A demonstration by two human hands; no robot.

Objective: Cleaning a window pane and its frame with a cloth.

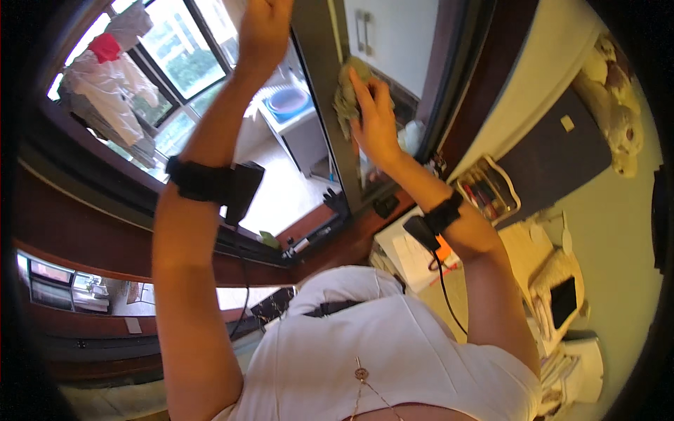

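Note:
My right hand (376,118) presses a crumpled greenish cloth (346,97) against the dark frame (318,79) of a glass door or window. Raised at the top edge of the view is my left hand (267,31), close to the left side of that frame; its fingers are cut off by the picture's edge, so its grip cannot be told. Each forearm wears a black strap with a small device and a cable. A glass pane (395,42) lies behind my right hand, showing a white cabinet with handles.
Beyond the frame are hanging clothes (105,89) and a blue basin (287,102) on a white-topped unit. A black glove (335,202) lies on the sill. To the right are a basket of small items (487,192), papers (408,252) and a bed or couch with a plush toy (618,105).

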